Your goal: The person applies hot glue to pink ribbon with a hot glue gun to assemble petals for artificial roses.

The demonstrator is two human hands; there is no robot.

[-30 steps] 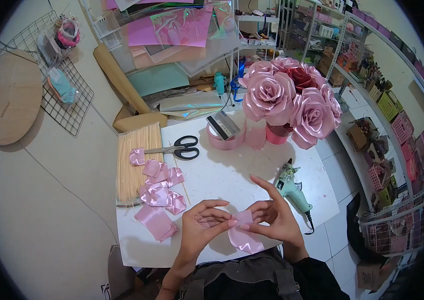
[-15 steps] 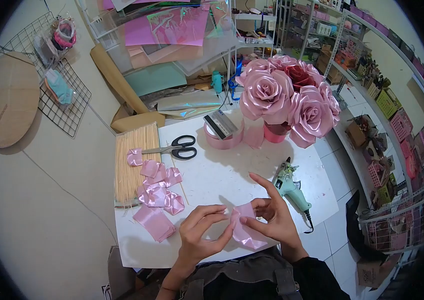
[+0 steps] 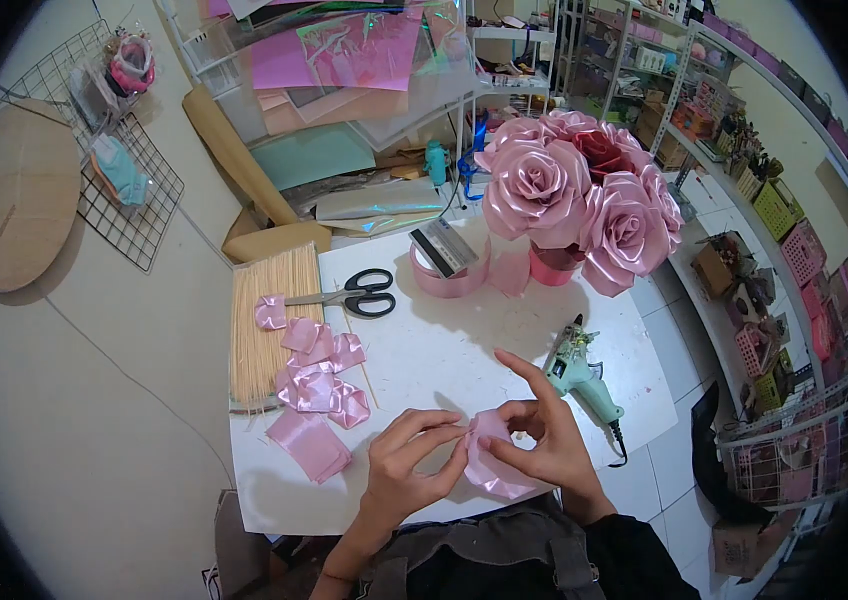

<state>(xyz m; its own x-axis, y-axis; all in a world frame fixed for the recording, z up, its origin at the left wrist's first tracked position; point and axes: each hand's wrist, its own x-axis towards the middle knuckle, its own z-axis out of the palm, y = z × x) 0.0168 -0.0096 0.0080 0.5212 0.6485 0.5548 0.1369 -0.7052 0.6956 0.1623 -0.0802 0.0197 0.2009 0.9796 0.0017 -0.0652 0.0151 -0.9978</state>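
Observation:
Between my two hands, near the table's front edge, is a piece of pink satin ribbon (image 3: 500, 474). My left hand (image 3: 414, 462) pinches its left edge with thumb and fingertips. On the other side, my right hand (image 3: 544, 440) grips the ribbon between thumb and bent fingers, its index finger pointing up and away. To the left lie a stack of flat pink ribbon squares (image 3: 310, 446) and several folded ribbon petals (image 3: 312, 386). A green glue gun (image 3: 584, 372) rests to the right of my right hand.
Black-handled scissors (image 3: 368, 294) lie partly over a bundle of thin wooden sticks (image 3: 269, 345). Behind them stands a ribbon roll (image 3: 449, 283) with a card-like object (image 3: 442, 248) on top. Large pink ribbon roses (image 3: 584, 190) fill the table's back right. Shelves (image 3: 744, 230) line the right.
My left hand has moved slightly right and up, its fingertips closer to the right hand at the ribbon's edge. The right hand keeps its hold, almost still.

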